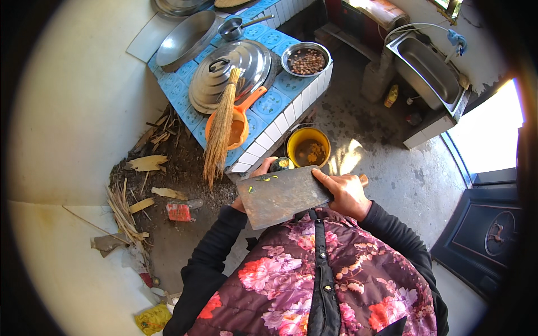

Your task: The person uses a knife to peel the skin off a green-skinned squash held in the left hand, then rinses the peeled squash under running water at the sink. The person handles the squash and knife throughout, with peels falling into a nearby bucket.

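My right hand [348,194] is closed round the wooden handle of a broad cleaver [283,195], its index finger stretched along the blade's back. Bits of green and yellow peel stick to the blade. Behind it, my left hand [261,168] grips a dark green squash or similar vegetable [281,164] with a pale cut patch; the blade hides most of both. Just beyond them on the floor stands a yellow bucket [309,148] with orange-yellow scraps in dark liquid.
A blue-tiled stove [269,103] ahead bears a lidded wok [231,71], an orange dipper [237,126], a straw brush [222,130] and a metal bowl of round brownish pieces [306,59]. Firewood [122,210] lies at left. A steel sink [428,69] stands at right.
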### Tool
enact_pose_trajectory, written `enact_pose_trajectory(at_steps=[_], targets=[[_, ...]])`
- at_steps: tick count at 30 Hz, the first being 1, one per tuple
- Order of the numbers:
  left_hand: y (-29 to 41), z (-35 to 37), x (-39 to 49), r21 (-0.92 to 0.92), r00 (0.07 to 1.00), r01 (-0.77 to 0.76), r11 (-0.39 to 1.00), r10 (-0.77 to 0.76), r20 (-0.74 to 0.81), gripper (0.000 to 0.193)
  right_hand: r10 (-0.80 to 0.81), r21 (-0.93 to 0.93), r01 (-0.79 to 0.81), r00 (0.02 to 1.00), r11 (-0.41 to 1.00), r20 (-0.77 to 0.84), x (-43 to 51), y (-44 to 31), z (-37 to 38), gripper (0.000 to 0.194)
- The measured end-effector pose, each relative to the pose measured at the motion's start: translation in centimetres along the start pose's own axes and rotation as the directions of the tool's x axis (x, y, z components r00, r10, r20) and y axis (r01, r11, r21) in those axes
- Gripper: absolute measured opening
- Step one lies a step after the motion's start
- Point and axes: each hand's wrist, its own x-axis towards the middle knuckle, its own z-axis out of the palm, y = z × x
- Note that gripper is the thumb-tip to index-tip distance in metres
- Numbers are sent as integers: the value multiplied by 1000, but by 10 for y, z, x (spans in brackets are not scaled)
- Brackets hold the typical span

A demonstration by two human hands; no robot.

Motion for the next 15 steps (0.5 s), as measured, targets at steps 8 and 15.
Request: enact_pose_trajectory(at_steps=[8,15], targets=[[12,-11,-8,97,991,77,992,-86,100,84,354,-171,-355,934,919,-36,-20,67,15,59],[-21,3,-3,-9,997,-69,998,70,45,67,224,27,-224,975,974,4,-24,26,9,61]])
